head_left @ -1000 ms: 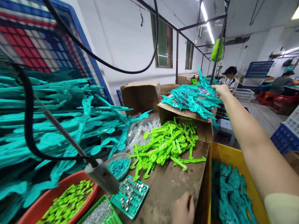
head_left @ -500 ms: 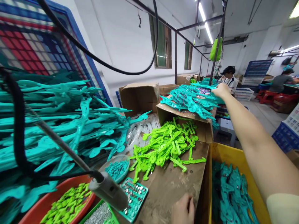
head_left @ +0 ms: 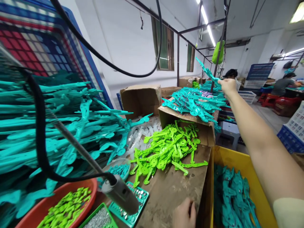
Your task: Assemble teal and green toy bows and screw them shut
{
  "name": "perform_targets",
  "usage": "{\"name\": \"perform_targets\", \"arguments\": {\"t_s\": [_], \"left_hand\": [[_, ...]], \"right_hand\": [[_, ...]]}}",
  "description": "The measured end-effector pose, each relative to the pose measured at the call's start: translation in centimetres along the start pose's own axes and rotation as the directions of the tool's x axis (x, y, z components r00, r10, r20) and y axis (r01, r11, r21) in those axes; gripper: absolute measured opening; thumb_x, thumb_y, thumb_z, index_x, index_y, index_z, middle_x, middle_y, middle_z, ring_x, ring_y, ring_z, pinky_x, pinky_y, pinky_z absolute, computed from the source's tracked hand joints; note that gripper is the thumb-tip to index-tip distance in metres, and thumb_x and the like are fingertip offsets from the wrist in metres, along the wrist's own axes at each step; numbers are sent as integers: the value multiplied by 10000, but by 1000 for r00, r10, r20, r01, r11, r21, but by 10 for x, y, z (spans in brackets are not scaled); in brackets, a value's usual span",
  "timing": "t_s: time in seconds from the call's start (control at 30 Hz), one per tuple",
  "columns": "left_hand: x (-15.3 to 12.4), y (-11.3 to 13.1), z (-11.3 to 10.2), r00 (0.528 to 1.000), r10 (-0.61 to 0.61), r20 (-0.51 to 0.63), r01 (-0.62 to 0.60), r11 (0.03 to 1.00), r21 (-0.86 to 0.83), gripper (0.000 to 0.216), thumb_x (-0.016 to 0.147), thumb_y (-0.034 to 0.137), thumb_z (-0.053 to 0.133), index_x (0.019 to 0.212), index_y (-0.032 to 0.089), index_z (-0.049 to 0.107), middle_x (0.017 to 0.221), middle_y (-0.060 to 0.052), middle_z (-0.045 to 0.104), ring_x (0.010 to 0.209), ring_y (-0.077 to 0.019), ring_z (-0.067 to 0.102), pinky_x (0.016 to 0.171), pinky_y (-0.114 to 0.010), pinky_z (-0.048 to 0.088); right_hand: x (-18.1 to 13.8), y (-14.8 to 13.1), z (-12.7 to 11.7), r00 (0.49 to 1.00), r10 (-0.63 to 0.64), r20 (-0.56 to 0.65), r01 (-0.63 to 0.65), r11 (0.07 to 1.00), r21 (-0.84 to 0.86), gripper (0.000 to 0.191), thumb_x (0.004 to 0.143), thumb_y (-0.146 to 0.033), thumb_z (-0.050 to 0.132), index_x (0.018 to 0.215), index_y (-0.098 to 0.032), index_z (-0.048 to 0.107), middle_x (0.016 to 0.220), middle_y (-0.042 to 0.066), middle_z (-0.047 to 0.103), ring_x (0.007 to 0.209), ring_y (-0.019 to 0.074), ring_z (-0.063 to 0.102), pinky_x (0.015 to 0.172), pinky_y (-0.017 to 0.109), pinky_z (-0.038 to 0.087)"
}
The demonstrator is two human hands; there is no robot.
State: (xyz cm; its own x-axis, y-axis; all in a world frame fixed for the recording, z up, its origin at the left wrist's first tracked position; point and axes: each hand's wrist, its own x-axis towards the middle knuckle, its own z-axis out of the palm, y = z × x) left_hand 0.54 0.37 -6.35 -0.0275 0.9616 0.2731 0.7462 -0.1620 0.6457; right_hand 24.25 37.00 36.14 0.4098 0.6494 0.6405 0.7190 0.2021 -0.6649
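My right hand (head_left: pixel 228 87) is stretched far forward, its fingers closed on one end of a long teal plastic part (head_left: pixel 207 72). The part is raised at a slant above a pile of similar teal parts (head_left: pixel 193 103) on a cardboard box. My left hand (head_left: pixel 184 213) rests near the right edge of the worktable (head_left: pixel 163 196) with its fingers curled; whatever may be inside them is hidden. Beyond it lies a heap of lime-green plastic parts (head_left: pixel 168 147), spilling from the box's open side.
A grey cylindrical tool (head_left: pixel 121 193) hangs on a black cord over a tray of small metal discs (head_left: pixel 142 204). A red bowl (head_left: pixel 93 193) holds green pieces. Teal parts fill the left side (head_left: pixel 59 126) and a yellow bin (head_left: pixel 237 155). People sit farther back.
My right hand has lifted a teal part from the far pile, and its free end now points up and left. The hanging grey tool has swung right. My left hand stays about where it was.
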Motion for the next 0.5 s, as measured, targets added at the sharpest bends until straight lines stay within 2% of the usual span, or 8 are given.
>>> {"name": "perform_targets", "arguments": {"t_s": [0.1,0.23,0.4,0.5], "left_hand": [[0,-1,1,1000,3,7,-3,1000,-4,265,911,245,386,809,250,630,693,-14,711,632,-155,683,563,-244,369],[1,-1,1,1000,-1,0,1,1000,-15,252,905,235,404,814,252,639,697,-13,712,645,-152,684,578,-233,382],[2,-1,-1,999,-8,32,8,1000,20,252,899,219,411,835,246,654,716,-24,720,661,-156,687,583,-227,388],[2,-1,0,999,-19,28,19,1000,15,246,899,212,421,831,246,654,704,-25,718,652,-157,688,577,-220,393]], "right_hand": [[0,-12,-2,997,-65,-32,69,986,152,310,805,-327,579,563,-221,417,547,-49,284,532,109,336,537,282,335],[0,-35,-5,986,-125,-108,156,920,360,331,819,-315,568,563,-230,376,548,-56,242,522,98,287,524,275,302],[6,-65,-14,980,-169,-104,196,907,373,293,824,-333,556,597,-230,402,585,-34,261,570,121,339,552,279,327],[5,-80,-19,975,-221,-9,211,917,340,213,848,-329,504,674,-218,451,638,-18,307,621,134,380,594,279,341]]}}
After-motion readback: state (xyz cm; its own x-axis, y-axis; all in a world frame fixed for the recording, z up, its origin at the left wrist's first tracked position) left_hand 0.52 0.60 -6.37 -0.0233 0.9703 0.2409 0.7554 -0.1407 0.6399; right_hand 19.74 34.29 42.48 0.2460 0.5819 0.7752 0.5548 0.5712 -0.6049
